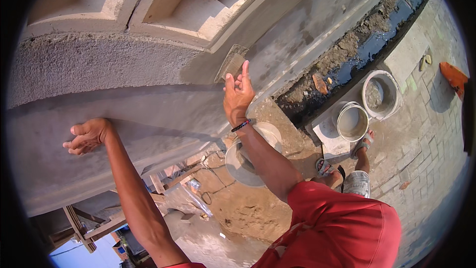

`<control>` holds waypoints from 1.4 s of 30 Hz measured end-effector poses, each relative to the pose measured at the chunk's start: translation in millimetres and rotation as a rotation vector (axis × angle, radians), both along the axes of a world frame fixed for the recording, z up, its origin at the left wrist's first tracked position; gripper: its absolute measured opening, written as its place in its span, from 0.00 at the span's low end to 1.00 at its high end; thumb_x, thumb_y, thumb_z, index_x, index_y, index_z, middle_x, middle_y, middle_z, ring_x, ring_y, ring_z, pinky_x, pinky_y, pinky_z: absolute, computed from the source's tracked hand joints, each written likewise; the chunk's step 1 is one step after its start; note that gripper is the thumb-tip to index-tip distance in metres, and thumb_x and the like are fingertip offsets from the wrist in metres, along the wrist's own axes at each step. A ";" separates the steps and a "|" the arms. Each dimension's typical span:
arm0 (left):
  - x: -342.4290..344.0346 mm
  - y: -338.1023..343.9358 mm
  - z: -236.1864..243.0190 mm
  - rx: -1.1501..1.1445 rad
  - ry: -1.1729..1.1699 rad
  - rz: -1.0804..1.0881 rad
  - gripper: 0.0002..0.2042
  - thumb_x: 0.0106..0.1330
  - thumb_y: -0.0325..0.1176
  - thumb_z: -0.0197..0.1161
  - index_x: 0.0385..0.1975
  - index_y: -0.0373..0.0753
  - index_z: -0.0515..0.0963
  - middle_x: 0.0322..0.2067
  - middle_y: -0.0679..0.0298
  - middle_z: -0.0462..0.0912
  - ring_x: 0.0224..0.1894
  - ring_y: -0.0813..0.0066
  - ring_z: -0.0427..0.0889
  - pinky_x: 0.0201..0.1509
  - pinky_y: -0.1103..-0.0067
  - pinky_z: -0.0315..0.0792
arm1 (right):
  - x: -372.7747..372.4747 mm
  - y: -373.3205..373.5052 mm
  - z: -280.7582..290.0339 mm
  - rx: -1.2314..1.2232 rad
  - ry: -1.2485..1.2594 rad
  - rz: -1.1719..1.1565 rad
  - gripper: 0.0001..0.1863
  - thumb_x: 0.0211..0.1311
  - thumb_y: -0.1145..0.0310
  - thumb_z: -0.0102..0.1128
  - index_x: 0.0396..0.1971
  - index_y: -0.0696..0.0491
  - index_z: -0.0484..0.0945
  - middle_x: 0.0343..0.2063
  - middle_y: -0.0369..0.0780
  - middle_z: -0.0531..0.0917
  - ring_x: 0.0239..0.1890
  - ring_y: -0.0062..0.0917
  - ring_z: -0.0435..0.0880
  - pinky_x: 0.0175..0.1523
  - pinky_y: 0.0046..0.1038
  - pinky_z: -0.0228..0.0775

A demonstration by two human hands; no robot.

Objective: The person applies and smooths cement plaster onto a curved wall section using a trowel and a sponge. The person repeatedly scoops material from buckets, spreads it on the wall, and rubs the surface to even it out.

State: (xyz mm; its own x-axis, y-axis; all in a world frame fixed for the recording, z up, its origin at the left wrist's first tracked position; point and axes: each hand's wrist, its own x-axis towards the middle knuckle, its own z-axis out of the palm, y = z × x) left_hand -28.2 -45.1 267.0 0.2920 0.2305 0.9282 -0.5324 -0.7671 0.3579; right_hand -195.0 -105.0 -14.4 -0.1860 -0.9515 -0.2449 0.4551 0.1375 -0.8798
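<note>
Large bucket: the pale round bucket [393, 87] stands upright on the right, with grey mortar [376, 98] lying low inside.
Small bucket: the light bucket [353, 137] sits just beside it, near the sandalled feet [325, 167]; something pale grey is in the bottom, whether wet mix or water I cannot tell.
Tub: a wide, pale tub [252, 177] stands below the wall, partly covered by the right forearm; some grey stuff shows inside.
Right hand: the right hand [238, 94] is raised in front, its arm reaching up and forward, a dark bracelet [241, 125] at the wrist.
Right fingers: closed around a flat board [231, 63], one finger pointing up along it.
Board: tilted, at the end of the rough grey band [99, 62], beside a smoother, darker patch, just under the patterned blocks [198, 7].
Left hand: the left hand [88, 136] is out to the left, bent at the wrist, fingers loosely curled and grasping nothing visible; whether it touches the smooth wall [163, 119] I cannot tell.
Edges: the wall's lower edge runs slantwise above the ditch [364, 52], which holds dark water.
Room: bare paving [421, 154] spreads out right of the feet.
</note>
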 end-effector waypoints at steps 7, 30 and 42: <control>6.2 10.8 3.9 0.014 -0.011 0.012 0.36 0.67 0.51 0.39 0.66 0.27 0.49 0.65 0.33 0.44 0.67 0.36 0.48 0.66 0.49 0.48 | -39.8 32.9 -12.2 -0.005 0.022 0.163 0.30 0.58 0.75 0.61 0.62 0.55 0.68 0.29 0.32 0.73 0.25 0.12 0.66 0.31 0.16 0.65; -3.6 1.7 -0.8 0.014 -0.018 0.009 0.34 0.68 0.49 0.38 0.65 0.24 0.50 0.63 0.31 0.47 0.66 0.38 0.51 0.65 0.51 0.51 | -222.4 -96.6 -50.4 0.301 -1.103 0.480 0.28 0.66 0.73 0.50 0.66 0.58 0.57 0.35 0.39 0.79 0.24 0.22 0.77 0.25 0.23 0.71; 26.6 20.7 3.3 0.039 -0.137 0.067 0.33 0.70 0.48 0.40 0.65 0.27 0.51 0.62 0.36 0.53 0.67 0.42 0.51 0.66 0.55 0.52 | -232.2 -287.1 -5.5 -0.149 -0.236 -0.082 0.35 0.60 0.77 0.57 0.66 0.62 0.56 0.22 0.31 0.69 0.21 0.15 0.75 0.20 0.19 0.71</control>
State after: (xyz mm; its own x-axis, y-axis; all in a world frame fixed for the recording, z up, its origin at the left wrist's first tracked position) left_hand -1.5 -24.4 270.3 0.1469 0.2077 0.9671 -0.5218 -0.8143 0.2541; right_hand -427.2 -392.1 -20.0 -0.2185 -0.9643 -0.1496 0.6539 -0.0309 -0.7559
